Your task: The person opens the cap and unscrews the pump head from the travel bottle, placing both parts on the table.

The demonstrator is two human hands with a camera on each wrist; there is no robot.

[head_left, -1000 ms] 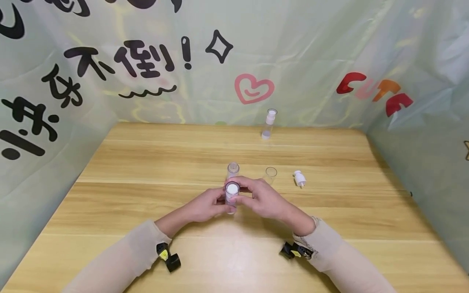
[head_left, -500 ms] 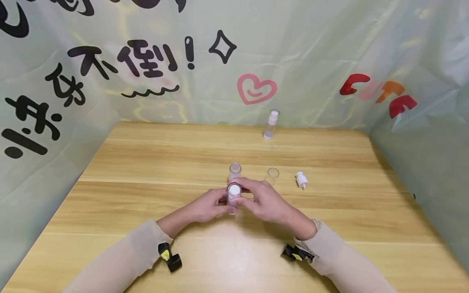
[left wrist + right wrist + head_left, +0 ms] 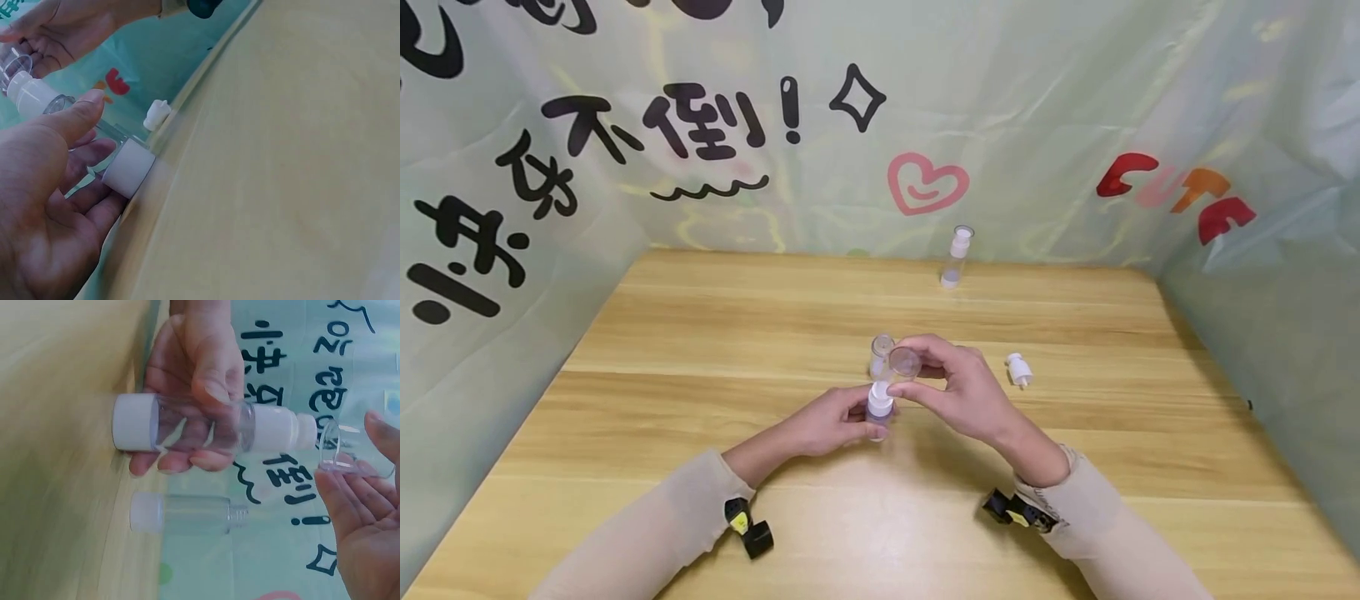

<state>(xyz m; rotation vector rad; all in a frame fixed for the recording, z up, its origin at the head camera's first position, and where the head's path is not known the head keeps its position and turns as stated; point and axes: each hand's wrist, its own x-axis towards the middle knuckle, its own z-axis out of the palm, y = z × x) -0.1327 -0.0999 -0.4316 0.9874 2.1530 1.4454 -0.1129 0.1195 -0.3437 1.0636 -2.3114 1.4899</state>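
Observation:
My left hand point(image 3: 835, 421) holds an upright clear pump bottle point(image 3: 194, 425) with a white base, thumb on one side and fingers on the other. Its white pump head point(image 3: 284, 428) is screwed on and uncovered. Just above that head, my right hand point(image 3: 958, 387) pinches a clear cap point(image 3: 906, 363) between thumb and fingers; the right wrist view shows the cap's rim close to the pump tip. Behind stands a second clear bottle point(image 3: 197, 512) with a bare threaded neck. A loose white pump point(image 3: 1019, 370) lies to the right of my right hand.
A complete capped bottle point(image 3: 957, 258) stands near the table's back edge. Printed cloth point(image 3: 1037, 125) walls the wooden table point(image 3: 715, 333) at the back and sides.
My right hand has lifted the clear cap up and to the right, off the bottle's pump head. My left hand still grips the bottle in nearly the same place.

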